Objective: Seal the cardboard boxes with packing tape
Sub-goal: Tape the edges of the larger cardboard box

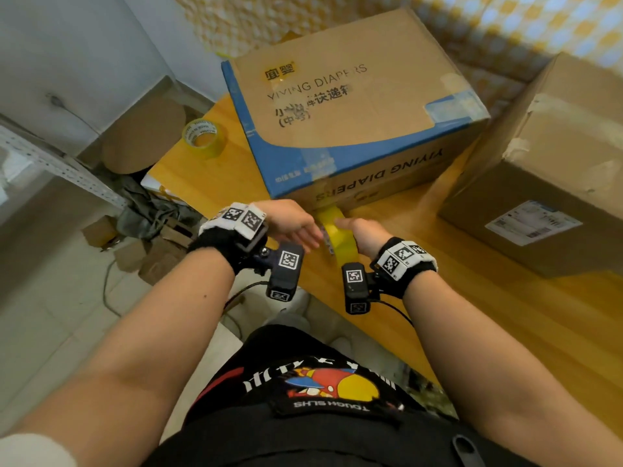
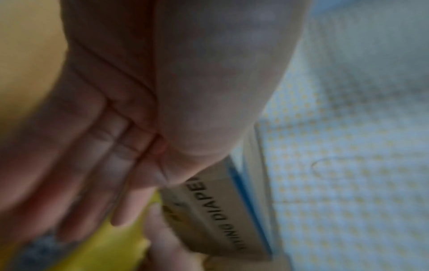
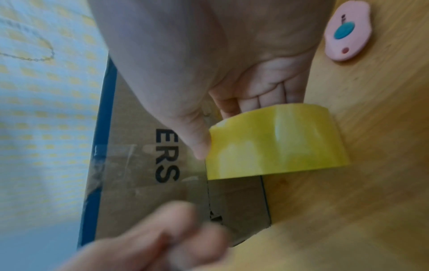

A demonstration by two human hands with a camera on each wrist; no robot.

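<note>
Diaper box (image 1: 350, 106) sitting on wooden table (image 1: 505, 332), clear tape strip lying over near top edge and front face. Tape roll (image 1: 335, 235) standing against box front, low, at table level. Judged step: cutting strip; best keeping it taut, pressing end flat. Right hand (image 1: 365, 235) gripping roll, fingers curled through core. Left hand (image 1: 290, 225) reaching beside roll, fingers nearly straight, holding nothing visible.
</note>
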